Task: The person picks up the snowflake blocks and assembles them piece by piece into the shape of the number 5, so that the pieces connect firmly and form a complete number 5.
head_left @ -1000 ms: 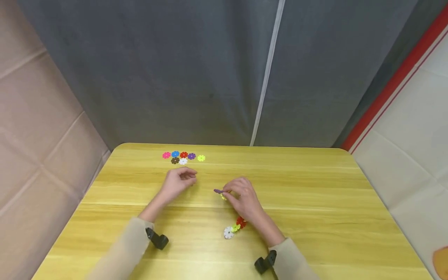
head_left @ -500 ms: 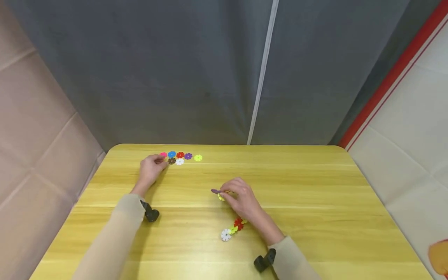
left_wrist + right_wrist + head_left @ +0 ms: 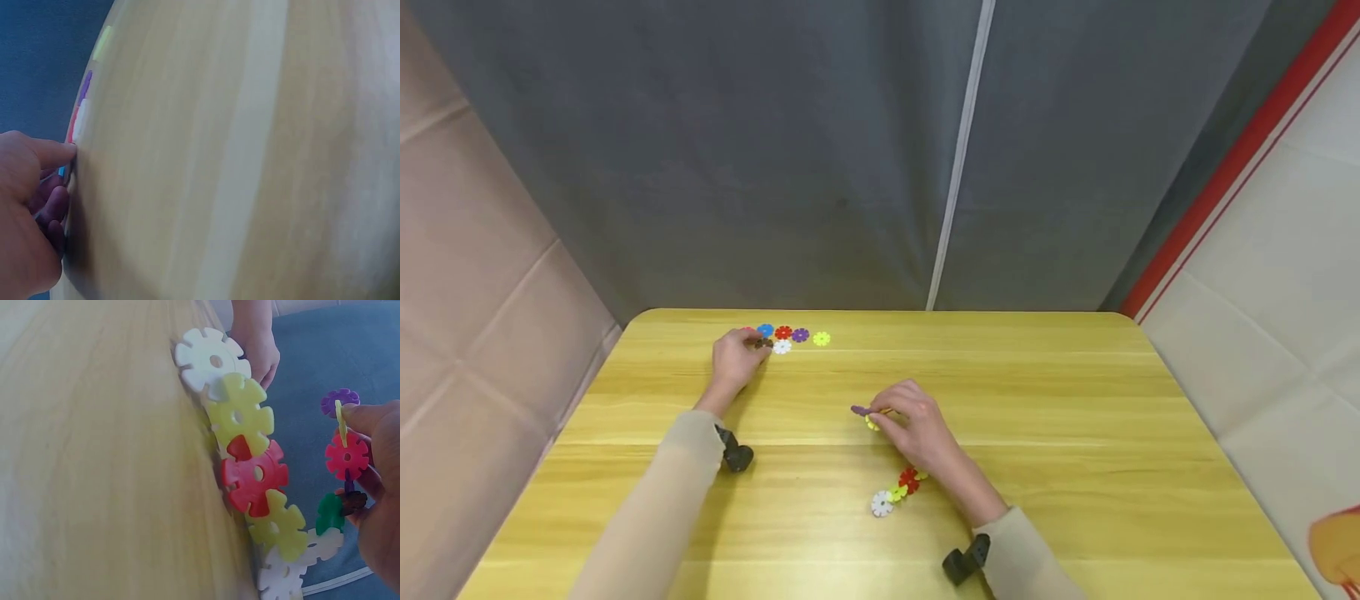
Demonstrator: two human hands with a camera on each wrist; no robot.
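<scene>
Head view, with both wrist views. The left hand (image 3: 735,357), which half a second earlier lay just short of the loose row of flower-shaped discs (image 3: 790,336) at the far edge of the desk (image 3: 1075,433), now has its fingers curled onto the brown disc (image 3: 763,342), apparently pinching it, though the left wrist view is too blurred to confirm. The right hand (image 3: 917,427) has not moved: its fingers pinch one end of the linked disc chain (image 3: 250,469), which trails over the desk toward the person. Another piece seems about to join the chain.
</scene>
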